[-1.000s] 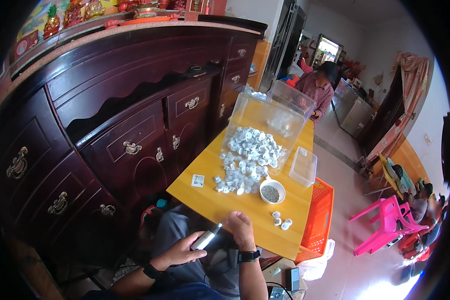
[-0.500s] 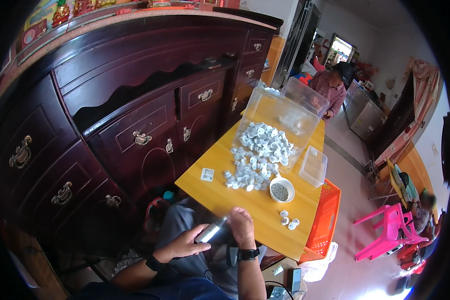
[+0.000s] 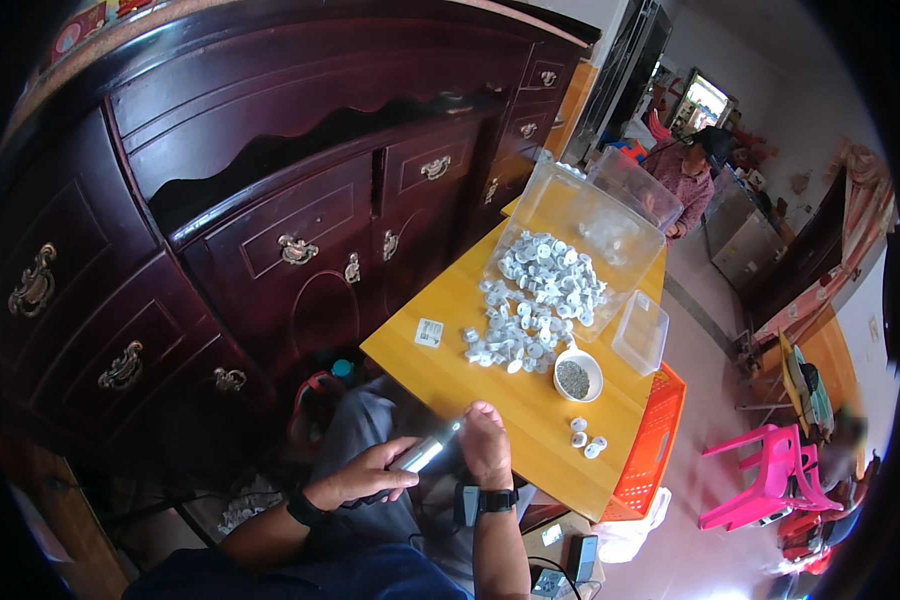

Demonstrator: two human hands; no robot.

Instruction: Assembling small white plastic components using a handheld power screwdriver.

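My left hand (image 3: 363,478) grips a slim silver cylindrical tool (image 3: 425,453) over my lap, just below the near edge of a yellow table (image 3: 470,380). My right hand (image 3: 487,446), with a dark watch on its wrist, is closed around the front end of that same tool. On the table lies a heap of small white plastic parts (image 3: 538,300), spilling from a clear plastic bin (image 3: 580,215). A white bowl with grey granules (image 3: 577,376) stands past the heap's near end, and three loose white parts (image 3: 587,438) lie by the table's right edge.
A large dark wooden cabinet (image 3: 270,200) with brass handles runs along the left. A small clear box (image 3: 640,333) and a small white card (image 3: 429,332) lie on the table. An orange crate (image 3: 650,450) stands right of the table, a pink chair (image 3: 760,480) beyond. A person (image 3: 685,175) stands far behind.
The view has shifted a little, so the table sits lower and closer. Both hands stay on the silver tool over my lap.
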